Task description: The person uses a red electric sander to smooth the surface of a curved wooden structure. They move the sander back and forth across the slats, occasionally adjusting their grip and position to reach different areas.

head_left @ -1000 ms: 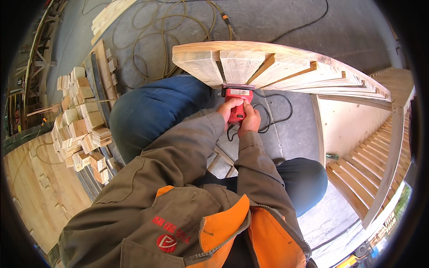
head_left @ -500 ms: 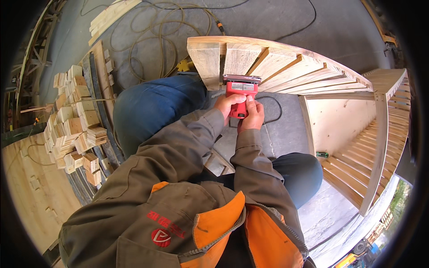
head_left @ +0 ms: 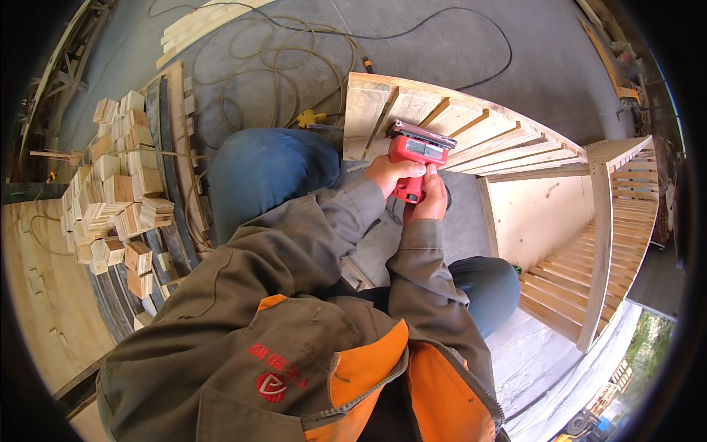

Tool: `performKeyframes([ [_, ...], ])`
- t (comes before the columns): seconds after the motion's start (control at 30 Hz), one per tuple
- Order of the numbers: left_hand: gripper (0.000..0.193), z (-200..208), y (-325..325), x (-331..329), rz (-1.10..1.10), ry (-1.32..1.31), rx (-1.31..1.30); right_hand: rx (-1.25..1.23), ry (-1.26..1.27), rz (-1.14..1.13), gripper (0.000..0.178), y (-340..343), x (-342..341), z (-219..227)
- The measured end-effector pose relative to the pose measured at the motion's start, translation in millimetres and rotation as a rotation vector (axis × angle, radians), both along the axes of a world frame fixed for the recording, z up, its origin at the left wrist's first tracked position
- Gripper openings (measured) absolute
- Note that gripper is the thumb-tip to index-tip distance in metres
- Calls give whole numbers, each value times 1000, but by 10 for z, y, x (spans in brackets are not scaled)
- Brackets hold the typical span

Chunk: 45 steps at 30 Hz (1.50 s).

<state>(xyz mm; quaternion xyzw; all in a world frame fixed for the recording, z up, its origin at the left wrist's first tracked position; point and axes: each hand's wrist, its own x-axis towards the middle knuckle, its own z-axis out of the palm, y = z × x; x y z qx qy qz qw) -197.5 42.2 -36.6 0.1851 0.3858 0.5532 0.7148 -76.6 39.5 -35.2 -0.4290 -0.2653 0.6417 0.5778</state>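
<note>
Both my hands are closed round a red electric sander (head_left: 417,152) with a flat dark pad. My left hand (head_left: 392,174) grips its left side, the thumb lying across the body. From the right and below, my right hand (head_left: 430,197) wraps the handle, thumb pointing up along it. The sander's pad is tilted against the slats of a curved wooden slatted panel (head_left: 420,99). That panel joins a wooden frame with a solid board side (head_left: 541,215) and a slatted part (head_left: 571,283) at the right.
Stacked wood blocks (head_left: 118,184) stand at the left beside long dark strips. A coiled hose (head_left: 276,62) lies on the grey floor ahead, with a yellow plug-like piece (head_left: 311,118) by my left knee (head_left: 272,169). Pale boards (head_left: 210,26) lie at the far left.
The sander, held in both hands, has moved right along the slatted panel and turned slightly clockwise. The view has shifted too, so the panel and frame appear displaced.
</note>
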Motion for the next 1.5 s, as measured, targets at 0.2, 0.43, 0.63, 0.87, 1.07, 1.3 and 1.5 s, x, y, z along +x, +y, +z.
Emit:
performKeyframes([
  [0.2, 43, -18, -29, 23, 21, 6, 119, -71, 45, 263, 58, 81, 154, 138],
  [0.43, 49, -333, 20, 78, -21, 48, 91, -193, -74, 405, 55, 247, 217, 157],
  [0.63, 51, -560, -6, 60, -21, 5, 49, -208, -169, 319, 61, 295, 214, -326],
  [0.87, 57, -962, -33, -66, -106, 90, 18, -238, -126, 387, 58, 265, 210, -802],
  [1.07, 62, -900, -13, -6, -125, 106, 55, -210, -43, 400, 60, 201, 314, -832],
  [1.3, 67, -850, -58, 39, -109, 199, 115, -212, -16, 433, 64, 142, 367, -811],
  [1.5, 65, -1045, -80, -21, -91, 293, 161, -172, -87, 446, 61, 147, 307, -862],
])
